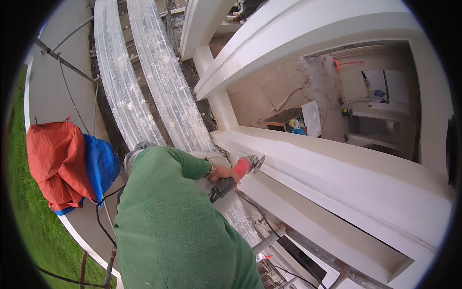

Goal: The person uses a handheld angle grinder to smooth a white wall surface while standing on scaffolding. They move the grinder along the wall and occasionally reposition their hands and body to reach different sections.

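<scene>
My left hand (221,173), with a watch at the wrist and a green sleeve above it, is closed around the body of a red and black angle grinder (241,167). The grinder's disc (259,164) is close to the white moulded ledge (288,182) below the window opening; whether it touches cannot be made out. A black cord (255,204) runs from near the tool down to the right. My green sleeve (178,226) fills the lower middle and covers the grinder's rear end. My right hand does not show.
Dusty metal scaffold planks (168,91) lead away at the upper left. Rusty scaffold pipes (313,248) cross the lower right. Red cloth (55,161) and blue cloth (101,161) hang over the pale wall at left, with grass (43,226) beyond. Through the window, a white board (312,118) stands indoors.
</scene>
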Demonstrator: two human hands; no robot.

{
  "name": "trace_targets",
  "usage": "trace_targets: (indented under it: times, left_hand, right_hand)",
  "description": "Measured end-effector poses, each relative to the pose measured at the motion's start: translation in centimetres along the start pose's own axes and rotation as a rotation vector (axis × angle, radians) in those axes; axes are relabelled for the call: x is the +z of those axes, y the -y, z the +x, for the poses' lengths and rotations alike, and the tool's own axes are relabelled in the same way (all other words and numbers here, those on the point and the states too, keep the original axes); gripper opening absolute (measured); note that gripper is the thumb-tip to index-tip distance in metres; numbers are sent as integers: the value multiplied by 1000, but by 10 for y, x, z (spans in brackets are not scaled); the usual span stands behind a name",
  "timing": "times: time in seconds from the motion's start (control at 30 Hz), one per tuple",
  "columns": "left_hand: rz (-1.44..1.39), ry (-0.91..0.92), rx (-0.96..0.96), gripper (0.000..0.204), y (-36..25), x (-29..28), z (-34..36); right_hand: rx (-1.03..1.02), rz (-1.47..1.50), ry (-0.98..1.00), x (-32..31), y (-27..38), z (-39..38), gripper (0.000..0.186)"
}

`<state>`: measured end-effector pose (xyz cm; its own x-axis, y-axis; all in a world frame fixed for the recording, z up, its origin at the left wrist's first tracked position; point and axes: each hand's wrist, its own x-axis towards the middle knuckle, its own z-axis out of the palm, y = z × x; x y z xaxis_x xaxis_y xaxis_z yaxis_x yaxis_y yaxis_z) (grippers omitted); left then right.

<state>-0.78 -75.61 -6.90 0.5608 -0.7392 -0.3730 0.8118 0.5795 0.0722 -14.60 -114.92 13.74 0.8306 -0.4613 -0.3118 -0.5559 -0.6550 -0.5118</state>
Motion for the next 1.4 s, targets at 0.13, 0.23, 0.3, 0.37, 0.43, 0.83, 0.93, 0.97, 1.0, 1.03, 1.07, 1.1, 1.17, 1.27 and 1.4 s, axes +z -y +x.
trace_targets:
  times: [0.13, 0.23, 0.3, 0.37, 0.43, 0.83, 0.93, 0.97, 1.0, 1.03, 1.07, 1.1, 1.17, 1.27, 1.4]
  left_hand:
    - [-32, -27, 8, 27, -1, 1, -3]
    - [-15, -28, 7, 27, -3, 6, -11]
    - [-7, -12, 28, 27, -2, 3, -11]
    - [-23, -16, 45, 28, -2, -2, -10]
    - [-63, -58, 44, 28, -3, -7, -17]
    - [212, -76, 139, 27, -11, -5, -57]
    - [334, -89, 154, 26, -20, -18, -68]
    - [364, -88, 163, 26, -24, -24, -72]
    - [356, -106, 169, 26, -28, -31, -74]
    - [351, -109, 166, 26, -32, -33, -72]
    - [341, -95, 143, 26, -32, -31, -65]
    - [326, -64, 104, 26, -32, -32, -59]
    - [288, -74, 108, 27, -51, -57, -64]
    - [268, -51, 93, 27, -60, -59, -66]
    - [191, -55, 100, 27, -65, -51, -79]
  right_hand:
    - [-39, 39, -6, 4, 5, -2, 34]
    - [-2, 129, 27, 2, 13, -5, 32]
    - [-39, 125, -2, 3, 19, -10, 30]
    - [-60, 132, -13, 5, 21, -9, 30]
    - [-86, 123, -4, 6, 24, -10, 31]
    - [-282, -49, 106, -5, -48, 39, 36]
    - [-311, 47, 137, -1, -62, 46, 33]
    - [-298, 149, 168, 1, -63, 46, 31]
    - [-290, 250, 198, 4, -62, 51, 29]
    - [-159, 383, 264, -1, -76, 62, 28]
    - [-13, 510, 307, -19, -120, 81, 27]
    - [135, 638, 363, -33, -144, 87, 26]
    - [-62, 279, 304, -7, -65, 68, 27]
    - [-80, 41, 161, -9, -48, 40, 32]
    - [-2, 33, 105, -11, -39, 33, 35]
